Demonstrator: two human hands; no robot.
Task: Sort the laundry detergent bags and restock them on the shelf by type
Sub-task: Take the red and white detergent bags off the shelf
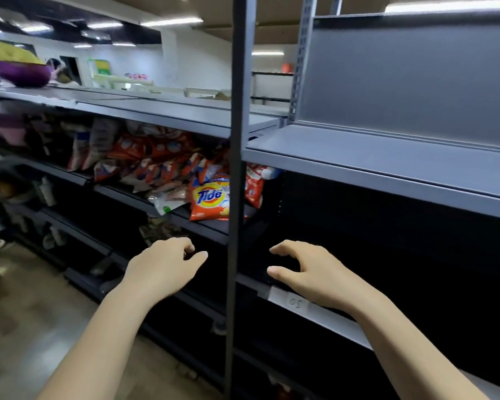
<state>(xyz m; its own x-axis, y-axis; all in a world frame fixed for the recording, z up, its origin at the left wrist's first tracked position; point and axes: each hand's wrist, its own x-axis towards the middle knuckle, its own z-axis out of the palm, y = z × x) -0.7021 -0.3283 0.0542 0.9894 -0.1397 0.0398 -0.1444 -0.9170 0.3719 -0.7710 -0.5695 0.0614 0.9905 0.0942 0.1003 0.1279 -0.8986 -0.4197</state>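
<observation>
An orange Tide detergent bag (210, 199) leans at the front of a dark shelf (205, 225), left of a black upright post (237, 168). Behind it lies a jumbled pile of red-and-white detergent bags (153, 164). Another red bag (254, 186) stands just right of the post. My left hand (163, 265) hovers below the Tide bag, fingers loosely curled and apart, holding nothing. My right hand (309, 269) hovers right of the post over a lower shelf edge, fingers spread, also holding nothing.
A grey shelf (387, 163) spans the upper right with a grey back panel. A white price label (289, 301) sits on the lower shelf edge under my right wrist. Blurred goods fill the shelves at far left. Tan floor (26, 313) lies at lower left.
</observation>
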